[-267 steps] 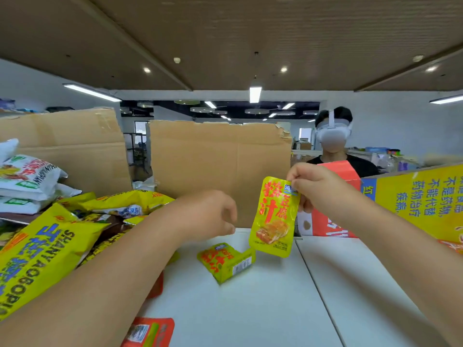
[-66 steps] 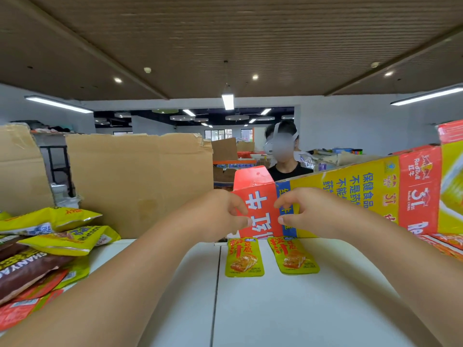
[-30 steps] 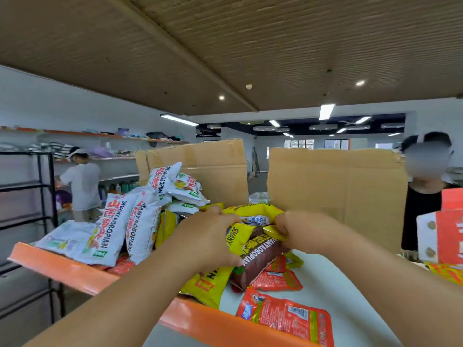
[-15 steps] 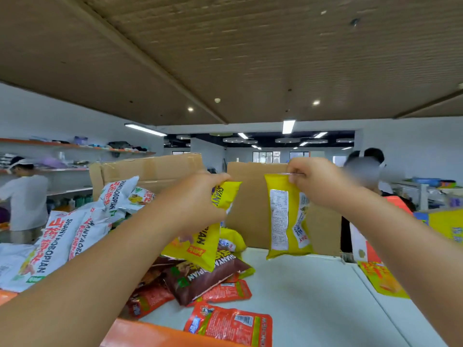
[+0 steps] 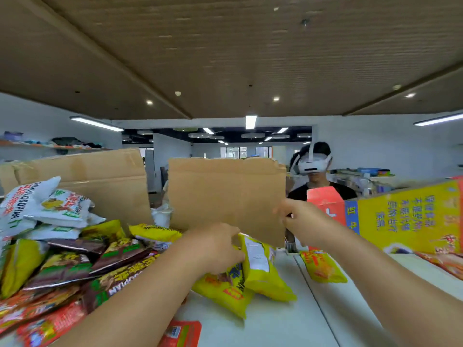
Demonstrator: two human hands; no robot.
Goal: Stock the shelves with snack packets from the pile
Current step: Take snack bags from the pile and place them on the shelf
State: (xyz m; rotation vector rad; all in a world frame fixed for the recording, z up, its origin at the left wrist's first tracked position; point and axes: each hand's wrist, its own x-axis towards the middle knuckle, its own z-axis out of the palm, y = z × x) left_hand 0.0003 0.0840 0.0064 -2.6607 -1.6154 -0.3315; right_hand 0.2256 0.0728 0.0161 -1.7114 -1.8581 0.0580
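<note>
The left hand (image 5: 215, 249) grips two yellow snack packets by their tops, their lower ends down on the white shelf (image 5: 275, 321). The back-turned packet (image 5: 260, 269) shows a white panel of print too small to read. The second yellow packet (image 5: 225, 291) carries blue lettering and a red patch, both blurred. The right hand (image 5: 300, 221) is raised well apart from them and smeared by motion, so I cannot tell whether its fingers hold anything.

Just beyond lies a small yellow sachet (image 5: 323, 269) with red characters. To the left is the pile (image 5: 75, 259): a white bag (image 5: 15, 204) reads "SHANYAOBOPIAN", and a brown packet (image 5: 117, 284) ends in "AOPIAN". Behind stand cardboard sheets (image 5: 225, 196). At right is a yellow carton (image 5: 406, 216) with blue Chinese writing (红牛 on its blue strip). A person in a white headset (image 5: 314, 166) stands behind.
</note>
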